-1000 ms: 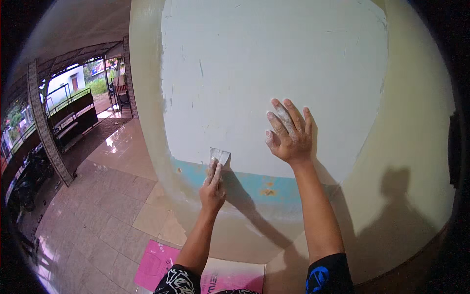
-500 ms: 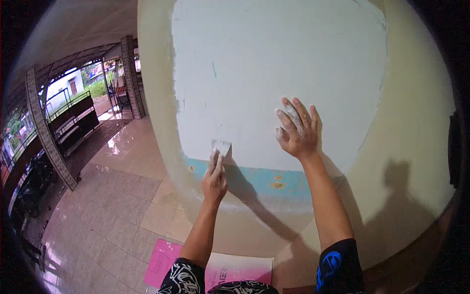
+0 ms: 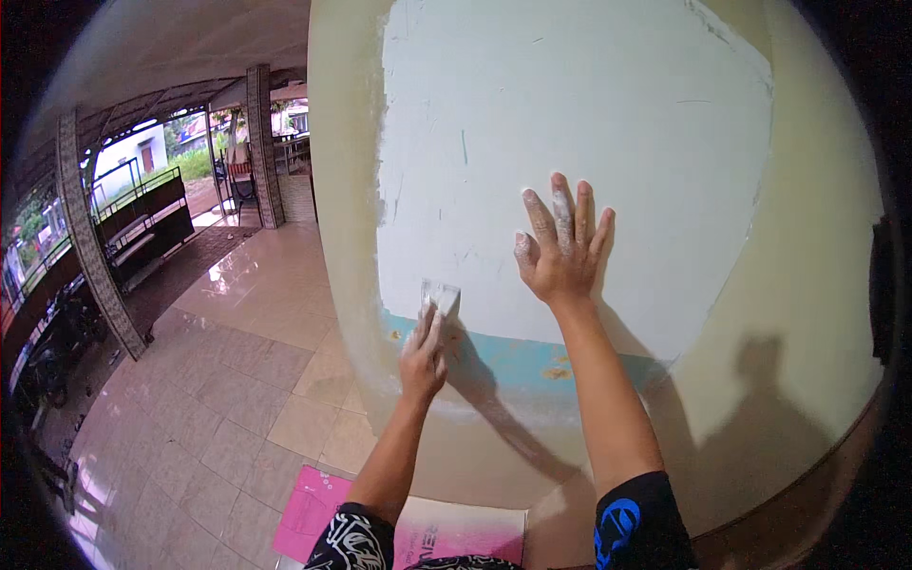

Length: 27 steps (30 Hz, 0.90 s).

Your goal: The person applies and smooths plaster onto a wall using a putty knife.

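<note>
My left hand (image 3: 424,363) grips a small putty knife (image 3: 442,294), its fingers stretched along a flat, pale grey blade that widens upward. The blade lies against the lower left part of a white plastered patch (image 3: 608,114) on the wall, just above a turquoise strip (image 3: 508,354) with brownish spots. To the right and higher up, my right hand (image 3: 560,261) rests flat on the white patch with its fingers spread, holding nothing. White powder or paste covers fingers of both hands. My left fingers hide the knife's handle.
Pale yellow-green wall (image 3: 817,237) borders the patch. Below me lie pink and white cardboard pieces (image 3: 309,513) on the tiled floor (image 3: 209,418). A patterned pillar (image 3: 100,237) and a dark railing (image 3: 152,223) stand at the left, with daylight beyond.
The view has shifted, so the wall sits farther right. Both hands have slid left across the patch, the right one slightly upward too, and its fingers are spread wider.
</note>
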Tool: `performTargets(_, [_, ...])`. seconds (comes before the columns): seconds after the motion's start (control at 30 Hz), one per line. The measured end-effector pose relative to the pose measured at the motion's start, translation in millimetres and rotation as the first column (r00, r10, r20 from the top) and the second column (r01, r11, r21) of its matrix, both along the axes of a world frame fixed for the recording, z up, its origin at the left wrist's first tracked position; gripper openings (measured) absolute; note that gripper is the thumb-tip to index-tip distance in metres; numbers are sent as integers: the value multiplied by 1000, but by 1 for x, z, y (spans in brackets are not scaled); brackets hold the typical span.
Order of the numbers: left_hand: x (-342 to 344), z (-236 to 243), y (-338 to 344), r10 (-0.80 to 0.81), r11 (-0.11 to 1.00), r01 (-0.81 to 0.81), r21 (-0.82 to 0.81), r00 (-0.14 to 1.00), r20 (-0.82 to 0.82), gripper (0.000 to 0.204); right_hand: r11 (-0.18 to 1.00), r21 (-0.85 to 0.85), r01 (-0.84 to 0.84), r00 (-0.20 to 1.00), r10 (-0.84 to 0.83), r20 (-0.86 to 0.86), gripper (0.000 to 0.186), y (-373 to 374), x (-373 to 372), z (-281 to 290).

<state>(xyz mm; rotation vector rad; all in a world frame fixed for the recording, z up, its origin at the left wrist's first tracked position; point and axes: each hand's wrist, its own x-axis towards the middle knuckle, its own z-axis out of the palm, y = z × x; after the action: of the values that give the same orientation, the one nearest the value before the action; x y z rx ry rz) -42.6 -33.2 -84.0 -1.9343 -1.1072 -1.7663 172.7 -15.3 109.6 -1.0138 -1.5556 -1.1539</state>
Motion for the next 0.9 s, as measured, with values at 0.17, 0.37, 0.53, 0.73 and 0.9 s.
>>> performTargets(0.17, [-10, 78, 6, -20, 999, 20, 28, 1000, 15, 62, 999, 11, 52, 998, -52, 26, 55, 0, 10, -1])
performTargets(0.37, [-24, 10, -5, 97, 995, -97, -1, 995, -34, 65, 998, 50, 36, 999, -37, 13, 52, 0, 6, 2])
performTargets(0.53, [-28, 91, 0, 71, 995, -72, 64, 997, 14, 71, 999, 42, 29, 1000, -30, 8, 52, -6, 13, 3])
performTargets(0.73, [-33, 20, -2, 107, 994, -106, -21, 994, 13, 71, 996, 87, 8, 1000, -9, 7, 52, -2, 12, 3])
performTargets(0.9, [-36, 35, -2, 70, 998, -70, 0, 995, 68, 61, 997, 71, 33, 999, -33, 8, 51, -2, 13, 2])
